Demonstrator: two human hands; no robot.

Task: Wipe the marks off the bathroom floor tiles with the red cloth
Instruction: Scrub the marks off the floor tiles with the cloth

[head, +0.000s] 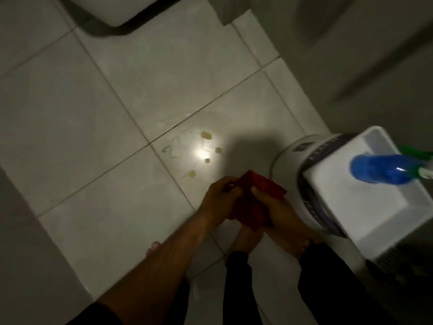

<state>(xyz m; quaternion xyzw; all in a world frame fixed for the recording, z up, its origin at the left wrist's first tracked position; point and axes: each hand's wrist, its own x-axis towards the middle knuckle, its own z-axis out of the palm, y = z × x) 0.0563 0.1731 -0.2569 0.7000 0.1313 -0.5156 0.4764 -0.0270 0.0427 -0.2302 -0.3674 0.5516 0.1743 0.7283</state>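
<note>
The red cloth (257,191) is folded and held in front of me above the floor. My left hand (219,199) grips its left edge and my right hand (277,213) grips its right side. Several yellowish blobs and thin dark squiggly marks (206,135) lie on the pale floor tiles (93,125), just beyond and left of the cloth. A bright light spot falls among them. The cloth is above the floor, not touching the marks.
A white machine (365,198) stands on the right with a blue spray bottle (386,168) lying on top. The toilet base (112,17) is at the top. My bare feet (246,238) are under my hands. A wall edge (35,254) lies at the lower left.
</note>
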